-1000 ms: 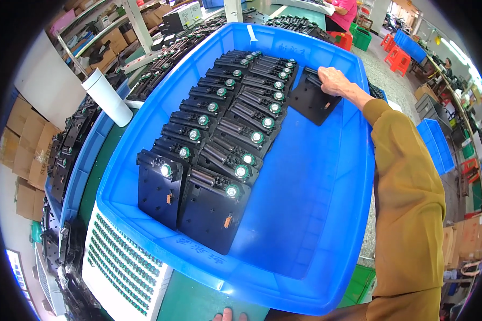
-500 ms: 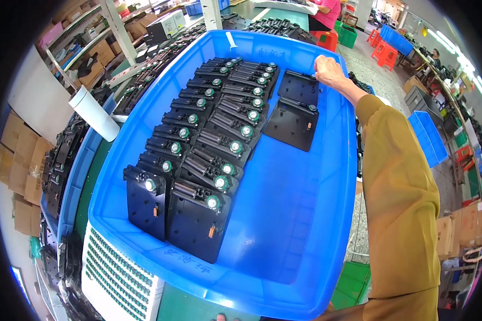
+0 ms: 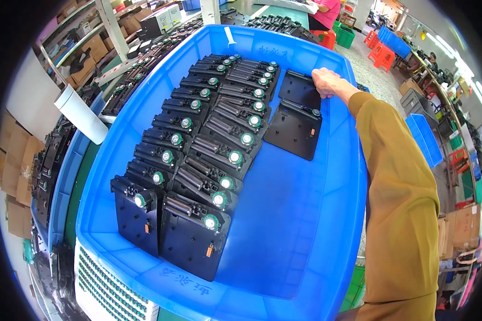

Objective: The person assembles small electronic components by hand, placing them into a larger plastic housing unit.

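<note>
In the upper right of the frame, the right hand (image 3: 331,84) reaches from a mustard sleeve (image 3: 399,198) into a big blue tub (image 3: 284,214). Its fingers are curled at the right end of the farther black plate (image 3: 299,91); their tips are hidden, so I cannot tell whether they pinch it. Just in front lies the nearer black plate (image 3: 292,132), inside the tub. A second ago the hand covered this plate's top right corner; now the plate is uncovered, its small orange piece (image 3: 313,131) showing. Left fingertips seen at the lower edge then have gone from view. Two overlapping rows of similar plates (image 3: 190,238) still run down the tub's left half.
</note>
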